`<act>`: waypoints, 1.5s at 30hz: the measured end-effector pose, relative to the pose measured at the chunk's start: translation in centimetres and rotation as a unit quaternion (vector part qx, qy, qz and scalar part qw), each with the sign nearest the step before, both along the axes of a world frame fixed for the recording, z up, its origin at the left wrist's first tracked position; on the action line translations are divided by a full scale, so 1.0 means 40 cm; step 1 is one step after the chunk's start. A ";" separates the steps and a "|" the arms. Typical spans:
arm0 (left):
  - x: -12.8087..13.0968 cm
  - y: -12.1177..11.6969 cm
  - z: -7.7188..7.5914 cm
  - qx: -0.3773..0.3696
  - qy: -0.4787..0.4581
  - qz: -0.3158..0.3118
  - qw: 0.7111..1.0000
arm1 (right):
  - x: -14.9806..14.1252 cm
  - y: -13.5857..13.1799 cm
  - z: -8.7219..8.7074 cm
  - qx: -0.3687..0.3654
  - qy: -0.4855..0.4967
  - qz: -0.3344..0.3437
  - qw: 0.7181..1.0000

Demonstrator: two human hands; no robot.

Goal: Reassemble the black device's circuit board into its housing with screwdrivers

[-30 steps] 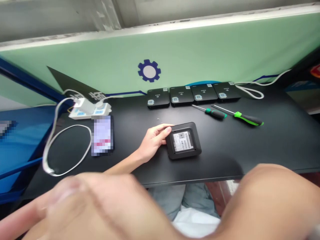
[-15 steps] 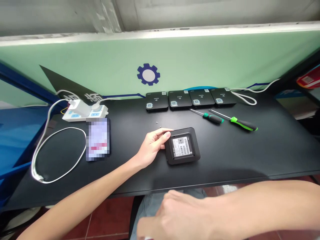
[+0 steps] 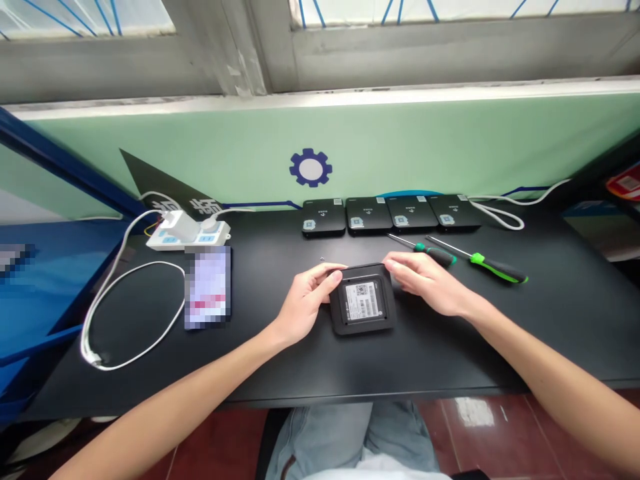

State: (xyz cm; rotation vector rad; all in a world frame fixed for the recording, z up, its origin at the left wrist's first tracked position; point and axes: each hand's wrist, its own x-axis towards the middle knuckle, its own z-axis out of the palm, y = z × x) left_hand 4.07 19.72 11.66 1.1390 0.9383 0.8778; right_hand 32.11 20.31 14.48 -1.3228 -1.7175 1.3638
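A square black electronic device [image 3: 363, 300] lies on the black table [image 3: 450, 347] with its white barcode label facing up. My left hand [image 3: 309, 300] grips its left side, with the fingers across the top edge. My right hand [image 3: 425, 283] comes in from the right, and its fingertips touch the device's upper right corner. Just beyond that hand lie a green-handled screwdriver [image 3: 435, 255] and a second one [image 3: 497, 268] with a longer shaft. A tiny screw [image 3: 322, 259] sits on the table above the device.
Several black flat devices [image 3: 324, 217] stand in a row at the table's back. To the left are a white power strip [image 3: 187, 235], a blurred phone [image 3: 207, 287] and a looped white cable [image 3: 133, 315]. A green wall panel [image 3: 310, 133] backs the table.
My right hand has moved up from the table's front edge to the device's upper right corner. The view has tilted, showing more of the window above.
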 end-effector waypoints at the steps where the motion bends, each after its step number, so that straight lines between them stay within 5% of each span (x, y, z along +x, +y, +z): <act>1: 0.000 0.000 0.002 0.003 0.005 0.000 1.000 | -0.004 -0.002 -0.013 -0.024 0.019 0.021 0.999; 10: 0.002 -0.006 0.005 -0.004 0.017 -0.003 1.000 | -0.020 -0.013 -0.049 -0.132 0.130 0.048 0.982; 45: 0.001 -0.003 0.002 -0.037 -0.031 -0.016 0.999 | -0.039 -0.029 -0.067 -0.147 0.185 -0.003 0.972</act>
